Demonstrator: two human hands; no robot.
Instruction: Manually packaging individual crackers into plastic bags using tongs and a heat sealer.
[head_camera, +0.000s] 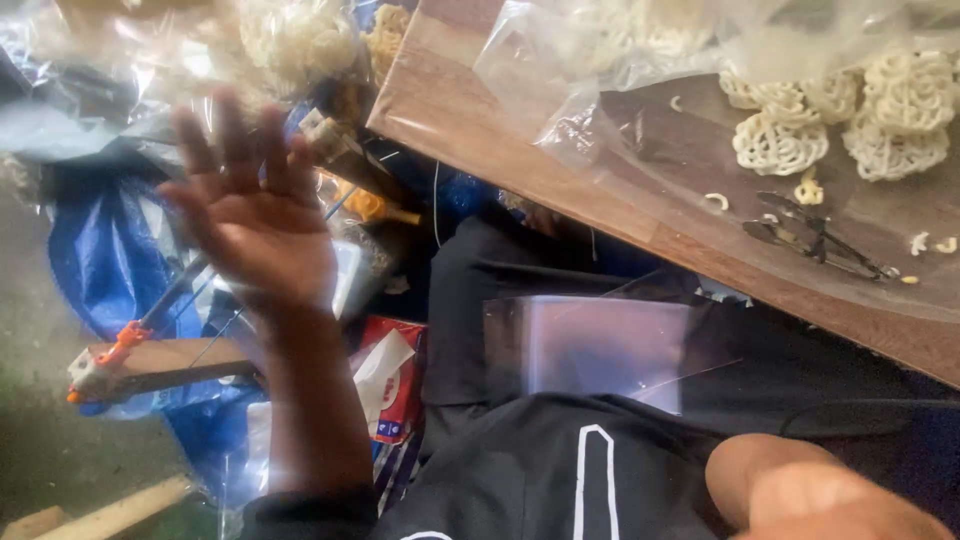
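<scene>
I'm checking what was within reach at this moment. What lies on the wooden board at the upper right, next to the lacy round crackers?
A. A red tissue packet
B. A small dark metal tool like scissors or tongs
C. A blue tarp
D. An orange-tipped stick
B: a small dark metal tool lies on the wooden board just below the pale crackers, amid crumbs.

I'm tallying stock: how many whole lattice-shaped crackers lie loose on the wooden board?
5, clustered at the wooden board's upper right: one nearest the middle, one beside it, one above, two smaller along the bag edge. More may be hidden under the plastic.
</scene>
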